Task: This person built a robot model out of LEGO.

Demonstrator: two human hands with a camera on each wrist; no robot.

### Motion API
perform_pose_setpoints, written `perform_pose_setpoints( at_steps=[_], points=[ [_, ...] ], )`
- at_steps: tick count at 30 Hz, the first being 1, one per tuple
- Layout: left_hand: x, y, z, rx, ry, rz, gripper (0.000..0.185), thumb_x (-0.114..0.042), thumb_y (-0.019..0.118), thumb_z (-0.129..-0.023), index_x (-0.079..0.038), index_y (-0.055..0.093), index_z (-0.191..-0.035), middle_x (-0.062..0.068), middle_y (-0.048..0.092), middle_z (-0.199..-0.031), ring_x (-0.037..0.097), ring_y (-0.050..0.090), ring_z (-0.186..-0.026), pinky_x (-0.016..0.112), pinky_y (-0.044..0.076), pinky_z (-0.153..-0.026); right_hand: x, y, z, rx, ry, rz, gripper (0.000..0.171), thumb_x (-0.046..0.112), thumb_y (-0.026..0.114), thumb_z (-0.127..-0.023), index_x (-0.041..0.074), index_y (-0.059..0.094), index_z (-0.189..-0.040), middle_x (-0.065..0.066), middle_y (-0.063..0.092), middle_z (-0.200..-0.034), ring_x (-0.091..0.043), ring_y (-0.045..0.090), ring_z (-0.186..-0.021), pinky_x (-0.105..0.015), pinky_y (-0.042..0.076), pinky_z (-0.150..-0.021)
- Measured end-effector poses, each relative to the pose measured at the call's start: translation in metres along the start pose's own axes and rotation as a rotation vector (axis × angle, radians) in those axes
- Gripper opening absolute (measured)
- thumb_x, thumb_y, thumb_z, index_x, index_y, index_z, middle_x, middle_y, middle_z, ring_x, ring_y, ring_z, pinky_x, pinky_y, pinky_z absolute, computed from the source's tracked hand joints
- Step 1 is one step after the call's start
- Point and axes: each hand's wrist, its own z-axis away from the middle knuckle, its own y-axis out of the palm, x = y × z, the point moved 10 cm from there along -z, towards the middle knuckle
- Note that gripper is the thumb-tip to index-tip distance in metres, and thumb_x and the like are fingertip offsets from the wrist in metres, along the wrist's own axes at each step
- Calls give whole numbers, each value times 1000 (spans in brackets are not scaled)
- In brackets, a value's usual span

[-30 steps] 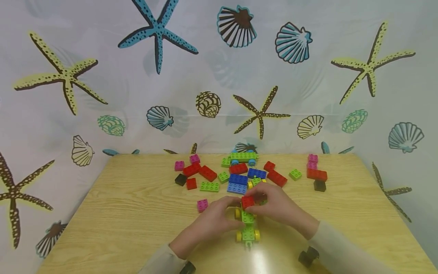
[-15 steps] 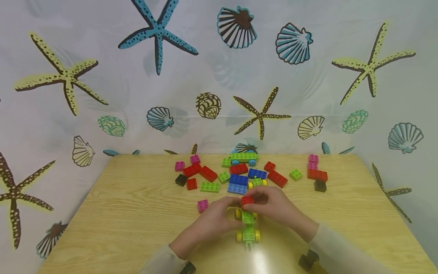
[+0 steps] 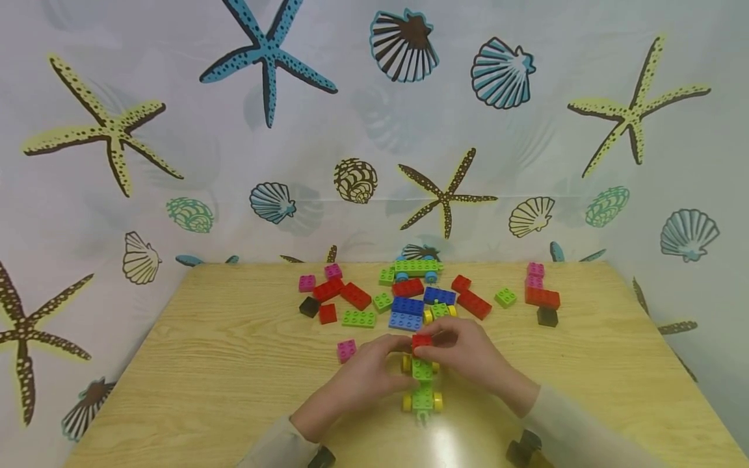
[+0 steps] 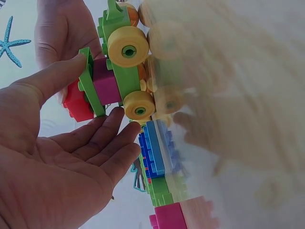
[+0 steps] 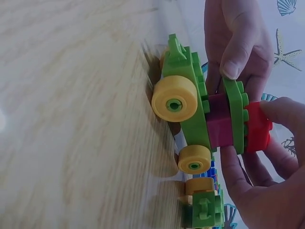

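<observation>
A toy car [image 3: 422, 401] with a green base and yellow wheels stands on the table before me. A magenta brick [image 5: 219, 121] sits on its base, with a green brick [image 5: 235, 114] on top. My left hand [image 3: 374, 376] holds the green brick, thumb at its near end and fingers reaching along the far side. At the green brick's far end is a red brick [image 3: 421, 340], which my right hand [image 3: 475, 351] pinches between thumb and fingers. In the right wrist view the red brick meets the green brick's studs; whether it is fully pressed down I cannot tell.
Just beyond the hands is a small green wagon [image 3: 440, 312] with yellow wheels. Loose red, blue, green, magenta and black bricks lie behind, with a green wagon on blue wheels [image 3: 418, 268] at the back. A magenta brick [image 3: 346, 351] lies left; a patterned cloth [image 3: 363, 130] hangs behind.
The red brick has turned slightly, straighter in line with the car, and my right hand has shifted a little with it. My left hand stays in place.
</observation>
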Motion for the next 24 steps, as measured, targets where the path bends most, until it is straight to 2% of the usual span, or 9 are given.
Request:
perform_pose_setpoints(
  at_steps=[9,16,24],
  points=[
    [-1,0,-2,-7,-1,1,68,-33,93,-94,-20,65,-155,3,67,-159,32,58,-154,64,47,-128,1,-1,0,-33,34,18,23,28,87,-100,15,83,-118,-1,81,-117,-19,75,-108,-36,67,-96],
    [1,1,-3,-9,-2,-3,69,-31,93,-94,-18,65,-155,5,68,-158,34,58,-153,64,48,-128,-1,0,-1,4,44,20,22,29,87,-100,19,83,-119,1,80,-119,-19,74,-112,-34,67,-94],
    [1,1,-3,-5,-6,0,68,-31,93,-94,-19,65,-155,4,68,-158,33,58,-153,64,47,-128,0,1,-2,38,24,10,23,30,86,-101,17,83,-120,-2,80,-120,-19,74,-111,-30,66,-92]
  ],
)
